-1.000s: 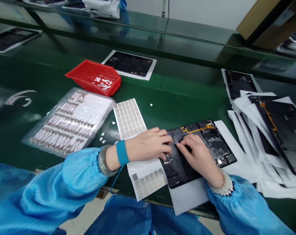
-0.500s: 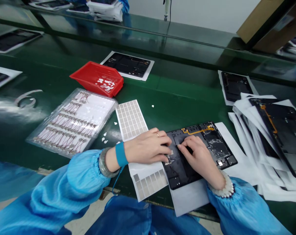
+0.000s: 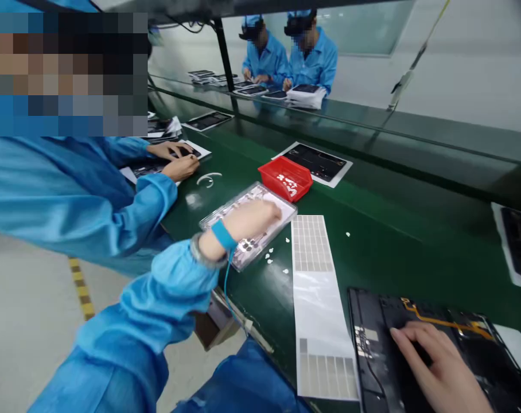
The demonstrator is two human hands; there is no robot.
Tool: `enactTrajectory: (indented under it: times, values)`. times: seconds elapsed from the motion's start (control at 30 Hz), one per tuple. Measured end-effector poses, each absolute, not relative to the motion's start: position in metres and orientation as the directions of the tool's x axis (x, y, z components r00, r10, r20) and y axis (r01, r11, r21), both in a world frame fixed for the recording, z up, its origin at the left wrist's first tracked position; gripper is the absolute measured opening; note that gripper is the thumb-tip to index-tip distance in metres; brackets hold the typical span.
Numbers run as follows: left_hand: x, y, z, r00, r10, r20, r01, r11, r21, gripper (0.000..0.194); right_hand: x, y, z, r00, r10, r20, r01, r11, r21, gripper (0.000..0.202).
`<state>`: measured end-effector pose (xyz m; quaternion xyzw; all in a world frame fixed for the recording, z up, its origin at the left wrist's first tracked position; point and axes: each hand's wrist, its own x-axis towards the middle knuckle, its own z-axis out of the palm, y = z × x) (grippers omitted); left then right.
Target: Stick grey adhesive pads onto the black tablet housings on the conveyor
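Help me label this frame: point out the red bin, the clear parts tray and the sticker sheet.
red bin (image 3: 272, 170): head view, left rim.
clear parts tray (image 3: 286, 209): head view, far right corner.
sticker sheet (image 3: 312, 244): head view, gridded upper part.

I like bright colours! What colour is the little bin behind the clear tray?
Red, seen in the head view: the bin sits just behind the clear tray.

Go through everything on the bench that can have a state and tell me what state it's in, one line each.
left hand: reaching over the clear tray, blurred, grip unclear
right hand: flat on the black panel, fingers spread
clear tray: flat on the belt, partly filled with small wired parts
red bin: upright, open, a few white scraps inside
sticker sheet: lying flat, middle section bare, grey squares at both ends
black panel: lying flat, inner side up
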<state>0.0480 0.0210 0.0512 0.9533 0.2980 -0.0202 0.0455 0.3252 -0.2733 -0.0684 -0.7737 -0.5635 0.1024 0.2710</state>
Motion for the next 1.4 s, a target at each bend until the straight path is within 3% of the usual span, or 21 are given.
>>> enactTrajectory:
  times: [0.1,0.23,0.43,0.6,0.83,1.0,1.2,1.4]
  values:
    - [0.029,0.073,0.046,0.629,0.777,0.021,0.777,-0.629,0.025,0.026,0.326,-0.273,-0.069,0.358,0.924,0.132,0.810,-0.237,-0.537,0.042]
    - [0.039,0.097,0.027,0.476,0.877,0.067,0.877,-0.479,0.040,0.035,0.324,-0.271,-0.065,0.372,0.919,0.129,0.810,-0.254,-0.528,0.044]
    - [0.059,0.106,0.014,0.414,0.910,0.019,0.902,-0.412,0.126,0.031,0.323,-0.269,-0.058,0.366,0.924,0.115,0.819,-0.261,-0.510,0.045]
    - [0.043,0.101,0.019,0.390,0.915,0.108,0.887,-0.404,0.224,0.023,0.323,-0.260,-0.023,0.296,0.954,-0.046,0.809,-0.276,-0.519,0.044]
    - [0.016,0.087,0.016,0.344,0.919,0.193,0.845,-0.393,0.362,0.027,0.272,-0.197,0.046,0.078,0.991,-0.109,0.882,-0.119,-0.456,0.036]
    - [0.000,0.087,0.009,0.324,0.922,0.214,0.812,-0.387,0.437,0.031,0.221,-0.136,0.064,-0.068,0.990,-0.125,0.899,0.006,-0.437,0.032]
    - [-0.014,0.080,0.006,0.298,0.927,0.229,0.759,-0.375,0.532,0.030,0.187,-0.078,0.050,-0.166,0.982,-0.087,0.765,0.073,-0.640,0.027]
    - [-0.014,0.067,0.006,0.267,0.928,0.260,0.660,-0.373,0.653,0.028,0.159,-0.031,0.031,-0.045,0.992,-0.118,0.529,-0.077,-0.845,0.012]
